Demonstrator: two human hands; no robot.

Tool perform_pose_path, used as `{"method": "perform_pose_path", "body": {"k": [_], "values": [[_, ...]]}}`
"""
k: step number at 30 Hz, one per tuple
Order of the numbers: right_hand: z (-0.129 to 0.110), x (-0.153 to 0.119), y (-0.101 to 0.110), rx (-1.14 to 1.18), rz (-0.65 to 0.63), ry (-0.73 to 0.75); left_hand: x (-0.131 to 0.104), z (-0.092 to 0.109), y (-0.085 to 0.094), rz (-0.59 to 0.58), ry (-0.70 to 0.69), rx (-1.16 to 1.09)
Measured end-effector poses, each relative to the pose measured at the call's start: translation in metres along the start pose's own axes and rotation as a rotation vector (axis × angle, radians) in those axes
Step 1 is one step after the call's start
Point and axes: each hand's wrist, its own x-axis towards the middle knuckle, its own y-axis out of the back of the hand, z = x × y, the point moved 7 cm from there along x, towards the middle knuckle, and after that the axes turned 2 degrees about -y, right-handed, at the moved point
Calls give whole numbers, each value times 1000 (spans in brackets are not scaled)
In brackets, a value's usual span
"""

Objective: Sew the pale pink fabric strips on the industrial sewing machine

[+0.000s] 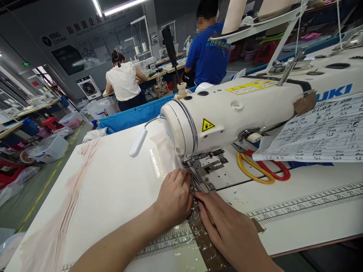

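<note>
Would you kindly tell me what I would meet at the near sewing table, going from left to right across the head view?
Creased pink fabric → small white lamp → left hand → right hand → handwritten sheet.

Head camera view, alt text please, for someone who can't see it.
A person's left hand and right hand are close together at a white industrial sewing machine. Pale pink fabric lies left, red-and-yellow-handled scissors right; two people are beyond.
</note>
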Motion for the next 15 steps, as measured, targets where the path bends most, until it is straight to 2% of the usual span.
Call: {"method": "perform_pose_path", "body": {"k": [7,15], "values": [[0,-2,-2,-61,-13,-20,1,-2,1,2,27,-16],[-4,2,-12,-234,-57,-50,4,-14,1,20,35,-29]]}}
